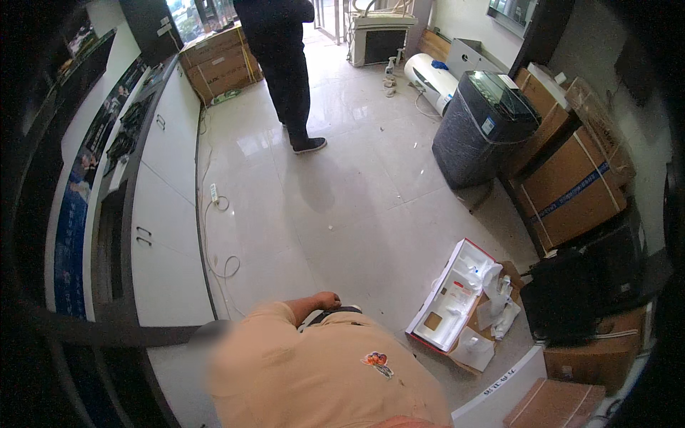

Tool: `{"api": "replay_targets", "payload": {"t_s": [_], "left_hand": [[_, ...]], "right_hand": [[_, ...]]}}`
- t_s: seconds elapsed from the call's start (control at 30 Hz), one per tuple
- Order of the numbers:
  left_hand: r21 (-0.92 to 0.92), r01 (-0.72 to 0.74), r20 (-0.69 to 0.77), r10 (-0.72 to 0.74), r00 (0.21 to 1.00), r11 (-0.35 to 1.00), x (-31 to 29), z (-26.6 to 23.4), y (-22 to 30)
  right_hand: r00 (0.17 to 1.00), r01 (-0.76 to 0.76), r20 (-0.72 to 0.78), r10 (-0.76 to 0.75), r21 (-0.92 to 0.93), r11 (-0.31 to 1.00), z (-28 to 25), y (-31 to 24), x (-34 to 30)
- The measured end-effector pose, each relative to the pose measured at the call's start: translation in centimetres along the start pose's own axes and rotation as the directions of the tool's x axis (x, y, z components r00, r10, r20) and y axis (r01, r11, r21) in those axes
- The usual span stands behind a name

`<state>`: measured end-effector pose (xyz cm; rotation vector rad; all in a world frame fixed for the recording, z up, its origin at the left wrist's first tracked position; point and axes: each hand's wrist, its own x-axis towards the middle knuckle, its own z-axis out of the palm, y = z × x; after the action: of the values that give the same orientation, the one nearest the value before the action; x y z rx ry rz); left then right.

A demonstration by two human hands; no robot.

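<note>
My beige shirt [307,357] fills the bottom of the view, with a small colourful print on it. From its left side my left forearm reaches out, and my left hand [327,300] is in front of my waist. Its fingers look curled in, and no object shows in them. Just beside that hand, something dark with a pale edge [342,309] shows past the shirt. My right hand is out of view. To the right on the floor, an open carton [430,303] with white foam lining holds plastic bags and small parts.
A person in dark clothes [285,71] stands ahead. White cabinets [168,242] line the left, with a cable and power strip [213,192] alongside. At right are a wrapped dark washing machine [467,132], a white cylindrical tank [432,80] and cardboard boxes [578,196].
</note>
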<state>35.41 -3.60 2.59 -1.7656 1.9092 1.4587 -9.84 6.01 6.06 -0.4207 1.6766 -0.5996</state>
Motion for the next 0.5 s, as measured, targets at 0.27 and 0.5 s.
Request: {"api": "replay_targets", "payload": {"t_s": [0.27,0.5], "left_hand": [[-0.167,0.081,-0.216,-0.117,0.969,0.983,-0.8,-4.1,-8.1],[0.202,-0.194,-0.031,0.204,0.978,0.960,7.2,-7.9,-5.2]], "right_hand": [[0.962,0.268,0.077,-0.263,-0.058,0.962,1.5,-2.5,4.8],[0.917,0.281,-0.185,-0.353,-0.328,0.902,0.9,-2.2,7.3]]}}
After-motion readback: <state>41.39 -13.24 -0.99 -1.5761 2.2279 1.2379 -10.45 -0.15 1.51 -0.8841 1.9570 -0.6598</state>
